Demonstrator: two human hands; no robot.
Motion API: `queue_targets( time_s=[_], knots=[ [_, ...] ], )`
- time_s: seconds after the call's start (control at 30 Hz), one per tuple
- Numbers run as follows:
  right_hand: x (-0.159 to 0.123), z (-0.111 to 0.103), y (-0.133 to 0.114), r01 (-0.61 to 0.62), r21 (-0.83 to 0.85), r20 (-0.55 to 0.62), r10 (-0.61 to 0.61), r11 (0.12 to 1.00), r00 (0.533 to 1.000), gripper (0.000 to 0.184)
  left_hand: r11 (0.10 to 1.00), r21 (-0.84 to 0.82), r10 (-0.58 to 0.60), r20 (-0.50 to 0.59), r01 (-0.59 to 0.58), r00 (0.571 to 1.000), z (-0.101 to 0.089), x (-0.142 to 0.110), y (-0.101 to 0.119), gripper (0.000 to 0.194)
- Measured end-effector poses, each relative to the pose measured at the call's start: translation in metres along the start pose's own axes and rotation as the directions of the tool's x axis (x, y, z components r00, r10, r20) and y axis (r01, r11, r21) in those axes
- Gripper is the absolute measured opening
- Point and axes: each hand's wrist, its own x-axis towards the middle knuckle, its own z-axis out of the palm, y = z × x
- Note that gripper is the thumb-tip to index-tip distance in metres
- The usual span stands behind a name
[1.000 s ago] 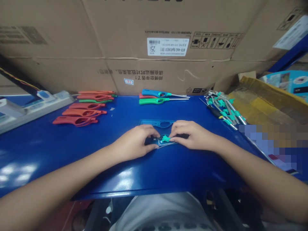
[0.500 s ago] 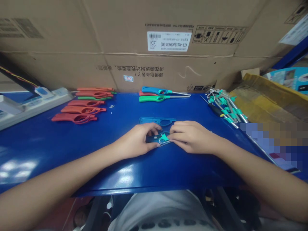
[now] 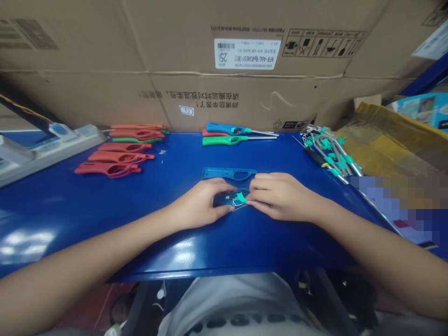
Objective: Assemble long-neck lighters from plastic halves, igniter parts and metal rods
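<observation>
Both of my hands meet at the middle of the blue table [image 3: 105,205]. My left hand [image 3: 201,203] is curled round one end of a blue lighter shell half [image 3: 224,199] lying flat. My right hand [image 3: 278,196] pinches a small teal part [image 3: 241,199] with thin wires and presses it into that shell. A second blue shell half [image 3: 229,173] lies just behind the hands, touched by neither.
Several red shell halves [image 3: 114,158] lie at the left rear. Blue and green finished lighters [image 3: 231,135] rest against the cardboard boxes [image 3: 224,70]. A pile of metal rods with teal parts [image 3: 329,151] sits at the right. A white power strip [image 3: 52,144] is at far left.
My right hand has pushed the teal part a little to the left, deeper into the shell. My left hand has stayed on the shell.
</observation>
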Motion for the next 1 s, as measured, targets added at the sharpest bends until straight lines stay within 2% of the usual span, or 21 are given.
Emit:
queue_targets(
  time_s=[0.23,0.33,0.43,0.5,0.7,1.0],
  knots=[
    [-0.0001,0.0011,-0.0002,0.007,-0.035,0.028,-0.006,0.999,1.0,0.031,0.999,-0.013,0.034,-0.009,-0.034,0.999,0.0005,-0.0002,-0.0004,0.035],
    [-0.0007,0.0025,0.0007,-0.113,0.096,0.047,0.109,0.989,0.993,0.022,0.999,-0.015,0.038,-0.007,-0.038,0.999,0.0007,-0.0007,0.0008,0.036],
    [-0.0011,0.0036,0.0016,-0.267,0.228,0.085,0.254,0.936,0.964,0.013,0.998,-0.034,0.053,-0.026,-0.054,0.998,0.0022,-0.0007,0.0031,0.033],
    [-0.0012,0.0042,0.0021,-0.311,0.266,0.103,0.294,0.912,0.95,0.013,0.997,-0.052,0.052,-0.054,-0.055,0.997,0.0039,-0.0002,0.0042,0.027],
    [-0.0001,0.0059,0.0015,-0.267,0.23,0.087,0.254,0.936,0.963,0.014,0.996,-0.085,-0.015,-0.096,0.007,0.995,0.007,0.0011,0.0055,0.015],
    [0.001,-0.0009,0.0054,-0.269,0.156,0.087,0.258,0.951,0.962,0.03,0.984,-0.161,-0.087,-0.101,0.07,0.991,0.0073,0.0007,0.0055,0.013]
  ],
)
